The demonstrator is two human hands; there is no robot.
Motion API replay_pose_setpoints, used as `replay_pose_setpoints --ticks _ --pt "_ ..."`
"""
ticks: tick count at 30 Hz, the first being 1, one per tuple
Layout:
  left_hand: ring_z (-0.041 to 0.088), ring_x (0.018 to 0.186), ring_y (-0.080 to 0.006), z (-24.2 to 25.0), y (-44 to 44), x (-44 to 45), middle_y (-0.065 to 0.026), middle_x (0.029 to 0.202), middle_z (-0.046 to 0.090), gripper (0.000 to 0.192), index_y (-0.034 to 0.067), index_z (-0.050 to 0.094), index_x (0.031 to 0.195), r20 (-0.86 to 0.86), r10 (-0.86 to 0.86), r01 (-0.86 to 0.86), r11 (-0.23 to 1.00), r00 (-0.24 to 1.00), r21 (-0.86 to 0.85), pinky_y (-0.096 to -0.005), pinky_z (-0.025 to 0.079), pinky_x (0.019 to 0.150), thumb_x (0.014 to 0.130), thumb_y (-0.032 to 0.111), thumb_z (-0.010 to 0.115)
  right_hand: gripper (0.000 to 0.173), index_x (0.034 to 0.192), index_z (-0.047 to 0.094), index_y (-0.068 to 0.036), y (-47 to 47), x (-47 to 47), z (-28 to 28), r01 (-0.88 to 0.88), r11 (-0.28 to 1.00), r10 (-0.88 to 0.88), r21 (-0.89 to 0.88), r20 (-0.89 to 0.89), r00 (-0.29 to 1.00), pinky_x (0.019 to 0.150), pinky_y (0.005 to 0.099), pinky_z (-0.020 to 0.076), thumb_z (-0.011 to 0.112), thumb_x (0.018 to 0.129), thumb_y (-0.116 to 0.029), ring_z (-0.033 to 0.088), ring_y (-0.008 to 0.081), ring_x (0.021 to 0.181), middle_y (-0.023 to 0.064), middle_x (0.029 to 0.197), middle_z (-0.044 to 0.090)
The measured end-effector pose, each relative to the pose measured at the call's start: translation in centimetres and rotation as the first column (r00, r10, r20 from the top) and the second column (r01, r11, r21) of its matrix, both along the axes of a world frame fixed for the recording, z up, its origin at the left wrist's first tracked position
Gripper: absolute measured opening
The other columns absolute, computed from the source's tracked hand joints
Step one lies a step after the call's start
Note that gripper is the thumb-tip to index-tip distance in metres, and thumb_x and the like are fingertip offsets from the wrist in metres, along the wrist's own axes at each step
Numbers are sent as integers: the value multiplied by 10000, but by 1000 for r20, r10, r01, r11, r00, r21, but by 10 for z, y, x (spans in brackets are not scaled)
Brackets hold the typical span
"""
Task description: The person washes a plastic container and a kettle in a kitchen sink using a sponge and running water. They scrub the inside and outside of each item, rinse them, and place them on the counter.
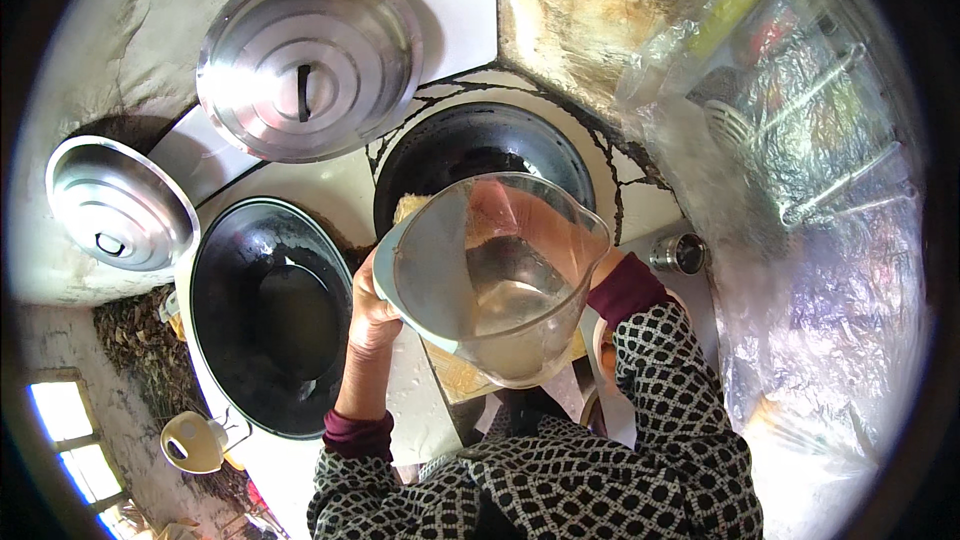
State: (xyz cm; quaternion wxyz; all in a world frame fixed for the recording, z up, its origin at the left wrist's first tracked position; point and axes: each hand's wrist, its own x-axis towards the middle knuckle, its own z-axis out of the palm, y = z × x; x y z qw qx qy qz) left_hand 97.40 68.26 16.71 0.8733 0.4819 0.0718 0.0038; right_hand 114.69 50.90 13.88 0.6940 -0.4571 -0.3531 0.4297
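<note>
A clear plastic pitcher-like container [517,292] with a pale grey-green handle side hangs tilted in front of me, above the counter edge. My left hand [371,304] is closed on its handle side. Seen through the clear wall, my right hand [517,210] is on its far side; the fingers are blurred, so their grip is hard to tell. Behind the container sits a black wok [480,135] set into the stove top. A yellowish sponge-like piece [410,205] shows at that wok's near left, beside the container.
A second wok [262,315] with some liquid is at left. Two metal lids [352,37] [142,202] lean by the wall. A steel cup [679,253] stands at right, near plastic sheeting [810,277] over utensils. A cream-coloured ladle [195,442] is at lower left.
</note>
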Motion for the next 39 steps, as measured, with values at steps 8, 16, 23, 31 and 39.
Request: replay_pose_setpoints --ticks 8,16,23,31,39 --pt "600 982 -162 -1 0 -8 -64 1108 636 861 -1 554 1217 18 58 -58 998 998 22 -290 458 899 476 232 925 376 1220 539 46 -74 -7 25 211 975 -215 -66 -505 836 829 293 527 593 905 -153 648 196 946 130 1089 641" --pt "604 938 -156 -3 5 -10 -59 1065 642 842 4 559 1208 6 100 -100 995 995 -10 -284 488 833 468 192 915 479 1312 458 42 -95 -32 35 347 938 -295 18 -483 825 910 326 482 586 907 -178 604 217 1030 130 1190 589" --pt "602 771 -103 1 -14 -3 -34 959 658 805 -2 564 1186 -13 61 -62 998 998 -5 -215 479 682 491 208 911 367 1174 574 43 -33 -27 23 162 985 -164 -59 -28 986 850 281 506 543 925 -225 638 171 925 102 1025 653" --pt "498 550 -68 4 2 -8 5 740 592 542 15 571 1081 -15 201 -200 978 979 56 -199 405 508 646 188 843 492 1295 480 -15 -76 -33 31 535 833 -546 -139 -360 757 895 293 468 560 928 -333 577 171 1065 103 1168 594" --pt "498 599 -72 -10 -24 5 -3 825 592 465 11 528 1178 -58 403 -387 903 913 187 -201 420 537 776 113 737 569 1315 437 5 7 -100 53 928 274 -426 251 897 -117 967 490 380 621 847 -261 435 430 1166 237 1319 398"
